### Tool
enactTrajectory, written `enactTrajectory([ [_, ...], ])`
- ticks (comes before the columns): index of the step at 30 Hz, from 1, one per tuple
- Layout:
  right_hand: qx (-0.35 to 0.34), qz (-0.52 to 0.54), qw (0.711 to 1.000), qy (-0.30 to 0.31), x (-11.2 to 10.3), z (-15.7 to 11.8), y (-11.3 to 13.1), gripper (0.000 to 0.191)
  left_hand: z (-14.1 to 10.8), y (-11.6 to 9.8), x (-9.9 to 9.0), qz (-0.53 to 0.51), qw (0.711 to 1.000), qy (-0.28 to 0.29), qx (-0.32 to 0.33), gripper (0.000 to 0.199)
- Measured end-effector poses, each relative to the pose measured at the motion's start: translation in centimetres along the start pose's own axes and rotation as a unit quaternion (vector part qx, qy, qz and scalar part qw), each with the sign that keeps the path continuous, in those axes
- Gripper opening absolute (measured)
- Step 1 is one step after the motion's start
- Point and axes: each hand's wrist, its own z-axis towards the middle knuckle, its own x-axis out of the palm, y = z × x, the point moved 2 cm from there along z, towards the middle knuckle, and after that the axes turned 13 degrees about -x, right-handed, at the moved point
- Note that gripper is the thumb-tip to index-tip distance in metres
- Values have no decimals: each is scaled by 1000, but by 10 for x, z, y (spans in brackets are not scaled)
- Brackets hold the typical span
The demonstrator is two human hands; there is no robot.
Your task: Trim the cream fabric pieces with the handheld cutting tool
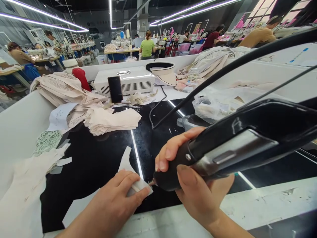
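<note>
My left hand [119, 195] pinches a small off-white fabric piece [125, 162] on the glossy black tabletop [99, 162], thumb near its right corner. A narrow end of the piece sticks out beyond the fingers. My right hand [195, 185] is wrapped around a thick black corded tool [223, 142] with a silver side panel. The tool's small tip points left and is at the fabric's right corner, close to my left thumb; whether it touches the cloth I cannot tell. Under my left wrist lies a white sheet [79, 206].
Stacked beige fabric pieces [114, 120] lie ahead, with a phone [115, 90] leaning on a white vented box [138, 79] behind. Pale green elastic loops [47, 142] sit left. A black cable [210, 72] arches across the right. Plastic bags [218, 107] lie beyond it. Several people work farther back.
</note>
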Motion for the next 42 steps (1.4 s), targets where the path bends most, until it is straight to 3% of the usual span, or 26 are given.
enactTrajectory([
  [13,29,-20,999,6,7,3,-7,24,5,-4,-5,15,999,-40,-6,37],
  [18,31,9,999,-11,10,5,-11,32,3,-4,-8,6,998,-50,-24,35],
  [30,37,-8,999,4,13,4,-15,26,-2,-4,-4,43,999,-11,-23,40],
  [42,28,-17,999,8,5,-3,-10,33,-2,23,-10,54,999,2,-5,34],
])
